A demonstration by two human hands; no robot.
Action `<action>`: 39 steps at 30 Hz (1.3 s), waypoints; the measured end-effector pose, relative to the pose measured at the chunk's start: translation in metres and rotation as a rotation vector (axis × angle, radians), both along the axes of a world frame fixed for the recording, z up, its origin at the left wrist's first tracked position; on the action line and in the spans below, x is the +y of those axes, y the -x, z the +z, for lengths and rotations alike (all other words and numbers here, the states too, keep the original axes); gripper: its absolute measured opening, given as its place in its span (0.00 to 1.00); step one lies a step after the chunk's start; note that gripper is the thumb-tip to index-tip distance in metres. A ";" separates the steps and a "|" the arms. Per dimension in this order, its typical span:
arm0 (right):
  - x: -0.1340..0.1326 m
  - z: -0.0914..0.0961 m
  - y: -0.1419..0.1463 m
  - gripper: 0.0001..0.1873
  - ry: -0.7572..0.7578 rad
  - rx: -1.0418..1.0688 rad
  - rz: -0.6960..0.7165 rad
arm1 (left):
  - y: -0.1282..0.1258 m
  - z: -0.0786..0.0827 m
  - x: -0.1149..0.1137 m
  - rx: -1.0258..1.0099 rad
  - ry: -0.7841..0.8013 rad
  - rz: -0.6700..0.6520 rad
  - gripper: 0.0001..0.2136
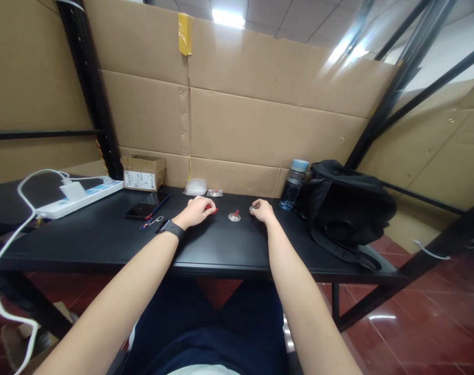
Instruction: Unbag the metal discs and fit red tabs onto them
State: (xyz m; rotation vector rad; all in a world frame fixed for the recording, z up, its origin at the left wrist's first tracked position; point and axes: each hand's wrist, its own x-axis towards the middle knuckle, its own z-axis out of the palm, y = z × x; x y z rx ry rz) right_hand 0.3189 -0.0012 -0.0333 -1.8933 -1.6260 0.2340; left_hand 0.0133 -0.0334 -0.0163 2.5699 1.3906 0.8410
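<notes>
On the black table a clear suction cup (234, 217) with a red peg standing up from its middle lies between my two hands. My left hand (198, 211), with a dark watch on the wrist, rests to the left of it. Its fingers are closed around small red plastic pieces (215, 210), which are partly covered by the fingers. To the right, my right hand (264, 211) pinches another clear suction cup (253, 209) by its edge at the tabletop. Most of this cup is hidden behind the fingertips.
Behind my left hand lie a clear plastic bag (196, 186) and a small packet (215, 192). A phone (147, 205), keychain (151, 224), cardboard box (143, 174) and power strip (84, 199) are leftward. A water bottle (292, 187) and black backpack (346, 203) stand rightward.
</notes>
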 end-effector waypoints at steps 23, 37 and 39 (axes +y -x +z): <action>-0.005 0.005 0.002 0.11 -0.040 0.052 -0.003 | 0.001 -0.001 0.001 0.042 0.033 -0.020 0.07; -0.003 0.002 -0.001 0.12 -0.045 0.082 -0.011 | 0.004 -0.004 0.008 -0.058 -0.028 -0.035 0.06; -0.002 0.000 -0.002 0.11 -0.055 0.097 -0.001 | 0.003 -0.003 0.008 -0.068 -0.025 -0.042 0.07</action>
